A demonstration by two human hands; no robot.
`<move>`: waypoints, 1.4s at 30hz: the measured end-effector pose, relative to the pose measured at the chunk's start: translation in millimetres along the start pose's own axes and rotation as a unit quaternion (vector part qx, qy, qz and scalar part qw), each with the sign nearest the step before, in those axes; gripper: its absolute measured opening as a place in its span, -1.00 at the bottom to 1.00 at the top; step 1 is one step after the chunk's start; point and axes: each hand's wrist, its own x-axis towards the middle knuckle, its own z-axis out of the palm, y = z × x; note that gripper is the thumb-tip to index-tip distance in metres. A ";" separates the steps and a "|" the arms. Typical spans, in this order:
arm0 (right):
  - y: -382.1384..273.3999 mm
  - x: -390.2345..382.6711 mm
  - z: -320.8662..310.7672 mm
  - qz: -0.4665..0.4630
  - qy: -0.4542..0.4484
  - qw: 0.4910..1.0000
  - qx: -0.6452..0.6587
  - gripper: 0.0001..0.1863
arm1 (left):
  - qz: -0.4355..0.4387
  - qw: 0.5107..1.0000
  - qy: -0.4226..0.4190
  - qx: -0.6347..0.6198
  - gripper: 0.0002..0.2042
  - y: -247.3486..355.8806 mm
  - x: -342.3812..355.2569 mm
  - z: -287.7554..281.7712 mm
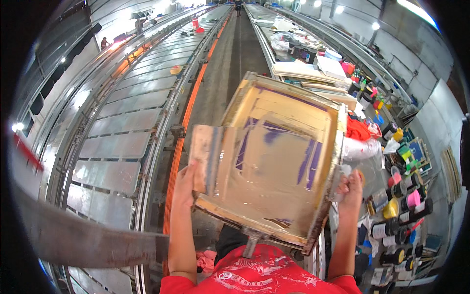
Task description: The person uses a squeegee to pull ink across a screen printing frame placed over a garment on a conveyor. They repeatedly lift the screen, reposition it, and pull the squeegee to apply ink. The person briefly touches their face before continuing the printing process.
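Screen frame between left hand, right hand.

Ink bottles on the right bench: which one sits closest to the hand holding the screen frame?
The yellow-capped bottle, just right of the right hand gripping the frame. The pink-capped bottle and the black-capped ones stand farther right.
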 end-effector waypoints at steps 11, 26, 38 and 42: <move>164.3 265.6 226.3 0.089 -0.136 0.986 -0.030 -0.66 | 0.027 0.980 0.196 0.002 -0.55 40.8 249.4 -62.9; 262.0 574.7 382.8 0.024 -0.031 0.999 -0.027 -0.70 | 0.016 0.996 0.076 0.042 -0.57 135.3 687.9 55.7; 318.8 901.9 589.0 0.107 -0.114 0.987 -0.033 -0.73 | 0.069 0.980 0.188 -0.012 -0.70 196.2 941.8 124.8; 374.2 991.2 652.7 0.139 -0.156 0.977 -0.050 -0.73 | 0.067 0.971 0.220 -0.056 -0.66 189.8 1029.8 116.4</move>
